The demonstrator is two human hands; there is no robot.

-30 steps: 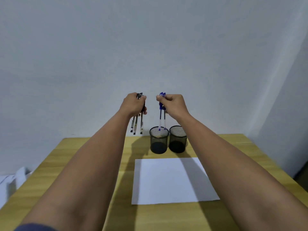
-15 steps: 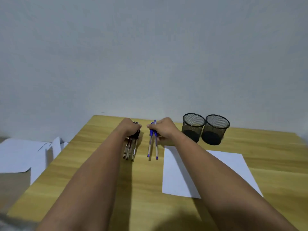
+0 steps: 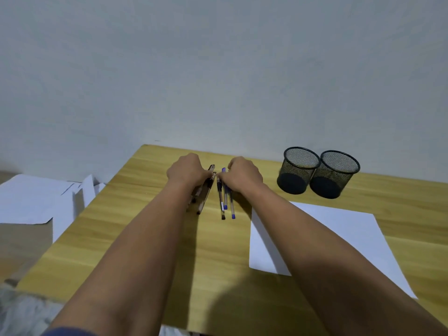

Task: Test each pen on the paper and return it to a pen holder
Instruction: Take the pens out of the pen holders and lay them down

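Observation:
My left hand rests on the wooden table, fingers closed over a bunch of black pens lying flat. My right hand lies just to its right, fingers closed on the top ends of the blue pens, which also lie on the table pointing toward me. A white sheet of paper lies to the right of the pens, partly under my right forearm. Two black mesh pen holders stand side by side beyond the paper; both look empty.
A plain grey wall rises right behind the table's far edge. Off the table's left edge, several loose white sheets lie lower down. Something grey and fuzzy shows at the bottom left corner.
Both hands came down from above the holders to the table left of the paper, and the pens they hold now lie flat. My view swung left.

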